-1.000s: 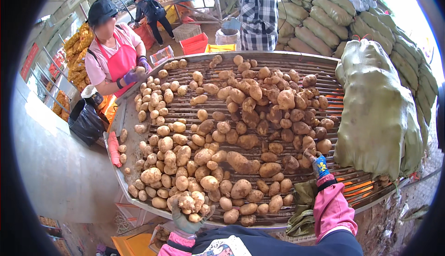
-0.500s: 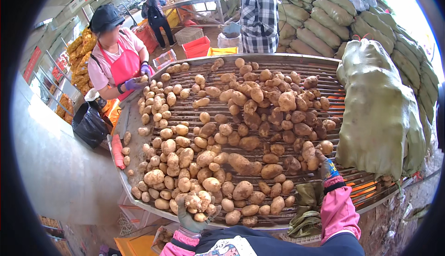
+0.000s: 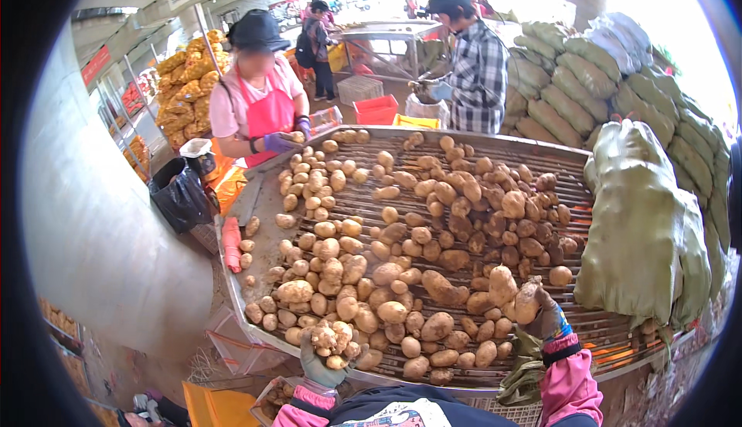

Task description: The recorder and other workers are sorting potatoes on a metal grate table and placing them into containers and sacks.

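Note:
My gloved left hand (image 3: 319, 367) is at the near edge of a slatted sorting table, with a cluster of knobbly potatoes (image 3: 332, 339) cupped in its curled fingers. Over the right half of the slats, my gloved right hand (image 3: 551, 320) grips a large potato (image 3: 528, 303). Another long potato (image 3: 502, 285) is right beside that one; whether my hand touches it I cannot tell. Many loose potatoes (image 3: 444, 288) cover the slats (image 3: 595, 326), paler toward the left and darker with soil toward the back right.
A full green sack (image 3: 638, 226) stands on the table's right side, with a crumpled green sack (image 3: 522, 373) by my right wrist. Across the table's left corner, a person in a pink apron (image 3: 267, 110) handles a potato. Another in a checked shirt (image 3: 479, 75) stands behind. Stacked sacks (image 3: 587, 79) fill the back right.
My view has tilted up and swung left, so the scene sits lower and farther right. My right hand has raised its potato off the heap; my left still holds its cluster.

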Tool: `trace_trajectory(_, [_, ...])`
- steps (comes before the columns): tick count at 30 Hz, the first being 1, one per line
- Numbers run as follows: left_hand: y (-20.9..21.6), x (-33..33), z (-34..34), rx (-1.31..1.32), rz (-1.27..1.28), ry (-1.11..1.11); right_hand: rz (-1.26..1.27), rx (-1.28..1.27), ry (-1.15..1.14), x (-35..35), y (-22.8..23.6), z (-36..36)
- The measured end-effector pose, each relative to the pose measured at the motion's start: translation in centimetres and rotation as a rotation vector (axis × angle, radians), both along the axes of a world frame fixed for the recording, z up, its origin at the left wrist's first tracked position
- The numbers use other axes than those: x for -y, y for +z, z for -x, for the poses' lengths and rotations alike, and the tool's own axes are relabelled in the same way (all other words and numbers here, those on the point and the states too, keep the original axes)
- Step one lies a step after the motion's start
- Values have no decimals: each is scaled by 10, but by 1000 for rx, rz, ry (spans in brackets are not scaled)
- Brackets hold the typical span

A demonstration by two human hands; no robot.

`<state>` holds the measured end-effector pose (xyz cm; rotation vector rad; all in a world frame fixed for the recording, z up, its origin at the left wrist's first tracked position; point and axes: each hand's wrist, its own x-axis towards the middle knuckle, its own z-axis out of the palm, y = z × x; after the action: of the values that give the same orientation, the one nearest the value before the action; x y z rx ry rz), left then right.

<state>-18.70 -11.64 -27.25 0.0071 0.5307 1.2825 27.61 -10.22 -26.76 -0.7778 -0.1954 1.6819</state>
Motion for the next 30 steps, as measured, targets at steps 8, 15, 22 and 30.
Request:
trace_trajectory(8, [-31,55,100,104,-100,173,1,19,320,8,20,114])
trace_trajectory(15, [-44,142,176,40,104,415,187,135,635,18,1,230])
trace_trajectory(22, [-61,212,241,117,-127,490,183,187,855,30,-12,339])
trace_trajectory(30, [-163,361,305,260,-105,816,149,488,1190,61,-37,481])
